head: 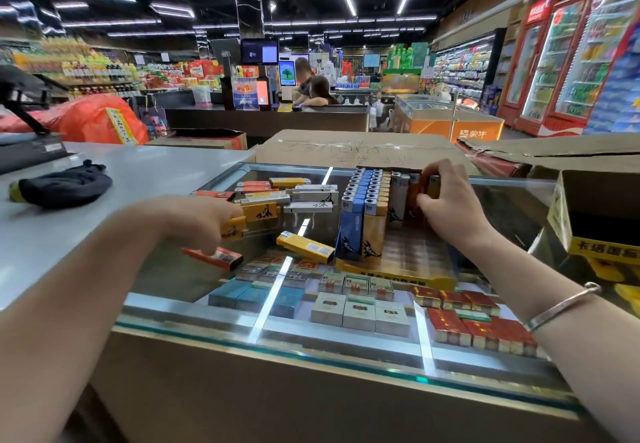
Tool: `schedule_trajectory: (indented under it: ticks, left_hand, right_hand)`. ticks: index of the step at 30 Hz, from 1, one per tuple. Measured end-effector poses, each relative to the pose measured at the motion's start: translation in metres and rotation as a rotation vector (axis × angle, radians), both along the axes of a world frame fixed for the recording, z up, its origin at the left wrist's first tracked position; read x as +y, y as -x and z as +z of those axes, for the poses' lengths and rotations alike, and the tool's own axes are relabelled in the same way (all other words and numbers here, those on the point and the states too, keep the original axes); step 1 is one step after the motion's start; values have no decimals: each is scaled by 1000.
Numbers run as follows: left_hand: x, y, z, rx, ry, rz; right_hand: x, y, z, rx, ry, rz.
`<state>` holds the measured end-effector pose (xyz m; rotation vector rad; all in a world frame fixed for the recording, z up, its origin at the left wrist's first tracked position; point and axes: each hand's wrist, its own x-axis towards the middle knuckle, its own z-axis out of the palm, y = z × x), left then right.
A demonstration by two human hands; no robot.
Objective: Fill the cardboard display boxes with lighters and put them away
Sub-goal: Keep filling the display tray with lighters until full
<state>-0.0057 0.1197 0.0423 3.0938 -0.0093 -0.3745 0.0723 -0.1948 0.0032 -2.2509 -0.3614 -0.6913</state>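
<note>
A yellow cardboard display box (398, 274) lies on the glass counter, with upright rows of blue, yellow and white lighters (367, 207) standing in it. My right hand (446, 200) grips the orange lighters (414, 197) at the right end of the rows. My left hand (204, 224) pinches a yellow lighter (237, 226) above the counter. Loose lighters (304, 197) in white, yellow and orange lie in a heap left of the box. One yellow lighter (304, 247) and one orange lighter (214, 257) lie apart nearer to me.
A second yellow display box (568, 228), open and dark inside, stands at the right edge. Flat cardboard (353, 148) lies behind the counter. A black pouch (65, 186) rests on the grey counter at left. Cigarette packs (356, 307) show under the glass. People stand at a far checkout.
</note>
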Motion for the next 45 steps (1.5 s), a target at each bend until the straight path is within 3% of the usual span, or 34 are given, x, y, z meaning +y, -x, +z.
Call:
schedule_trajectory:
  ticks: [3, 14, 20, 24, 31, 36, 39, 45]
  left_hand:
    - [4, 6, -3, 93, -105, -2]
    - [0, -17, -21, -121, 261, 0]
    - [-20, -22, -12, -514, 607, -80]
    - [-50, -24, 7, -652, 850, -270]
    - [-130, -42, 28, -933, 1035, -489]
    - [-163, -45, 22, -860, 1371, -410]
    - [-160, -48, 20, -932, 1414, -345]
    - [-144, -42, 17, -753, 1595, -377]
  right_hand:
    - [0, 1, 0, -10, 10, -7]
    - [1, 3, 1, 11, 0, -3]
    - [1, 5, 4, 34, -10, 10]
    - [2, 7, 7, 61, -20, 6]
    - [3, 9, 10, -25, 78, -129]
    - [12, 27, 23, -136, -81, 168]
    - [17, 37, 30, -132, -197, 333]
    - [20, 48, 41, -7, -485, 617]
